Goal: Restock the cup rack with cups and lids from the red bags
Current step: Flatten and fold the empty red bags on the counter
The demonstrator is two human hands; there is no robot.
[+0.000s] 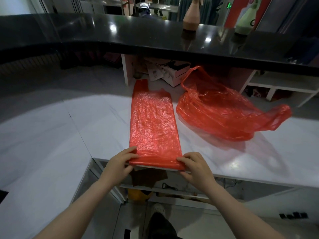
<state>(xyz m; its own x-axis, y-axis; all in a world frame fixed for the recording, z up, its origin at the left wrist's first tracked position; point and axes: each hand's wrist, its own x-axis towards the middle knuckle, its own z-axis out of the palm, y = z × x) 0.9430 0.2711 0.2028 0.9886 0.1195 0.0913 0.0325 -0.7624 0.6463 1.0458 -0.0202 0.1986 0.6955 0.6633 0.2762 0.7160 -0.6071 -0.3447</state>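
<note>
A flattened red plastic bag (pixel 152 121) lies lengthwise on the white counter (pixel 69 128), its handle end pointing away from me. Its near end is folded over at the counter's front edge. My left hand (pixel 119 163) pinches the left corner of that fold and my right hand (pixel 196 167) pinches the right corner. To the right, a second red bag (pixel 224 107) sits crumpled and puffed up, apart from the flat one. No cups, lids or cup rack are in view.
A raised black glossy ledge (pixel 155 40) runs across the back, carrying a tan bottle (pixel 191 14) and a pale green bottle (pixel 246 18). Under it, a cubby holds a white box (pixel 174 73) and papers. Open shelves with clutter lie below the counter edge.
</note>
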